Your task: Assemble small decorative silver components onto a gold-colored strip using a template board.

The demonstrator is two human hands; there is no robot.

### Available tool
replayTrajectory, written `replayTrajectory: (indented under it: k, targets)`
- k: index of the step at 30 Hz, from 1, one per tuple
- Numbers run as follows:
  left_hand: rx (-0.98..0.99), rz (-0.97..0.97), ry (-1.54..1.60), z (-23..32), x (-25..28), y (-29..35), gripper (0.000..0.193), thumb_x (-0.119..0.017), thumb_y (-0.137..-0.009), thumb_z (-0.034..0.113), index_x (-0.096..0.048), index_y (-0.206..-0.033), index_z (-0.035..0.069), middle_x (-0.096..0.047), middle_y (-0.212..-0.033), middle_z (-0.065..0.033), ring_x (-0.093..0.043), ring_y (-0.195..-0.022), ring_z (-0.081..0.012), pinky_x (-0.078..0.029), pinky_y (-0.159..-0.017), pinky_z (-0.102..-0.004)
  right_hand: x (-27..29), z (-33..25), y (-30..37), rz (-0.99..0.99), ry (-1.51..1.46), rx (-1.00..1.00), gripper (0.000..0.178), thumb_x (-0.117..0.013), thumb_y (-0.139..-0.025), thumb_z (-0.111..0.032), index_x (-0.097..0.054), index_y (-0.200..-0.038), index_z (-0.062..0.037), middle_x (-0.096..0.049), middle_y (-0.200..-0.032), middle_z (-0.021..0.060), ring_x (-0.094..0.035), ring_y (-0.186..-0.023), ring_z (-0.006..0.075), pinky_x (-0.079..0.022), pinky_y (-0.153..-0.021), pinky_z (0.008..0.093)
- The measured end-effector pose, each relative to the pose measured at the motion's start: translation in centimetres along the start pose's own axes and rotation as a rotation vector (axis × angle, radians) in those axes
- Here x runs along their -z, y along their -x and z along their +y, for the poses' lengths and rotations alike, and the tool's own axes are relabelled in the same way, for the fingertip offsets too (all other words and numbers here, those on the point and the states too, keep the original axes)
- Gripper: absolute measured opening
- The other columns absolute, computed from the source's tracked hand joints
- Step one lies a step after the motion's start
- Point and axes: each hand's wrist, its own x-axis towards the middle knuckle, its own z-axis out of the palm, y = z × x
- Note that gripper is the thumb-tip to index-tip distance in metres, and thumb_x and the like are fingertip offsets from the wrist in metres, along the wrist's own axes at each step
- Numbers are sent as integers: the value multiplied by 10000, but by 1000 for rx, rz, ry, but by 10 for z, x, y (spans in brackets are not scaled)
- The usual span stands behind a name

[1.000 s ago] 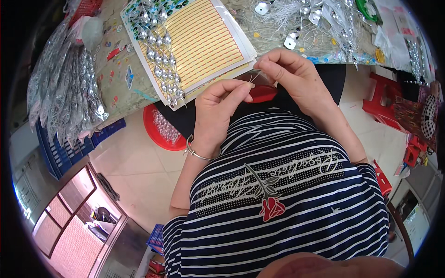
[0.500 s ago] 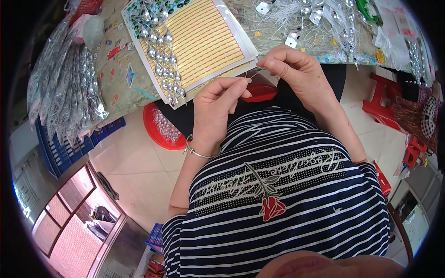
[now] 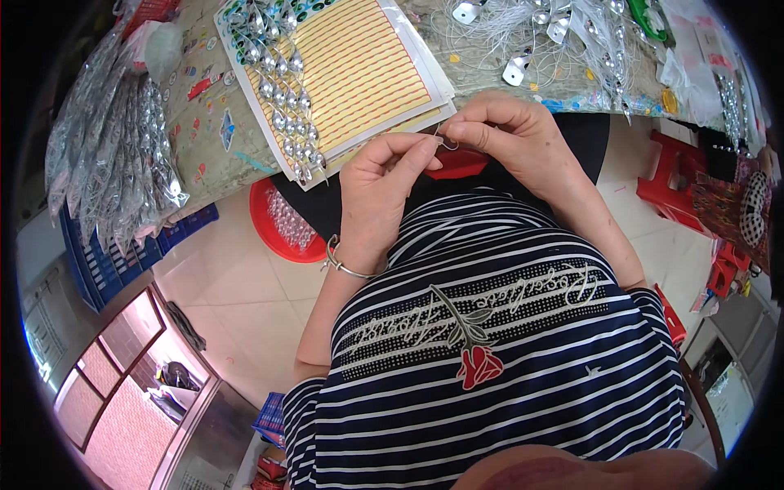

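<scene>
Thumb and forefinger of my left hand [image 3: 382, 175] are pinched on a thin pale thread [image 3: 449, 147] just off the table's near edge. My right hand [image 3: 510, 135] pinches the same thread close by, and a small loop of it hangs between the fingertips. Beyond my left hand lies a sheet with red and yellow lines [image 3: 367, 65] on a stack of paper. Strands of silver teardrop beads [image 3: 286, 98] run down the sheet's left side. Past my right hand, a tangle of white threads with silver pieces [image 3: 563, 49] spreads over the table.
Plastic-wrapped silver strands [image 3: 114, 155] hang over the table's left edge, above a blue crate [image 3: 102, 273]. A red basin of clear beads [image 3: 265, 233] stands on the floor below. At the right are a red stool [image 3: 665, 175] and a green tray [image 3: 645, 20].
My right hand has moved left, closer to my left hand. The thread between them, stretched before, now bends into a small loop.
</scene>
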Motion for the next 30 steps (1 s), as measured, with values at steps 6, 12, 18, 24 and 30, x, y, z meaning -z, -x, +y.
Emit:
replayTrajectory:
  k: [6,12,18,24,30]
  targets:
    - [-39,-35,-79,-4,2,1,100,-628,-860,67,-658,-929,1,-645,-774,-24,-506,-636,-23,-349,-554,-143,-1,2,-2,-16,73,61,118,-668,-820,-95,-703,-904,-20,-619,-811,34,-577,-783,99,-459,-719,218]
    - [-53,-76,-141,-5,5,1,97,-633,-857,70,-658,-927,8,-648,-782,-24,-528,-671,-29,-375,-583,-148,-4,2,-2,-46,150,60,117,-671,-818,-99,-705,-901,-23,-618,-815,27,-564,-775,94,-450,-716,216]
    - [53,-113,-160,3,5,4,114,-638,-859,100,-661,-935,18,-650,-783,-16,-522,-647,-24,-395,-569,-150,-2,4,-3,5,16,42,107,-660,-831,-95,-694,-900,-21,-598,-871,22,-540,-793,81,-434,-712,212]
    - [78,-170,-71,-3,10,5,168,-611,-878,106,-651,-1001,-1,-664,-848,-57,-581,-692,-76,-440,-598,-186,-1,-4,-2,39,-222,-47,112,-648,-849,-110,-694,-892,-18,-583,-903,15,-529,-805,91,-417,-704,208]
    - [63,-161,17,3,2,1,205,-601,-884,115,-632,-1043,-10,-671,-901,-83,-577,-683,-79,-434,-584,-179,-3,1,-1,16,-135,-5,109,-634,-855,-97,-692,-895,-14,-584,-911,22,-549,-844,98,-437,-763,218]
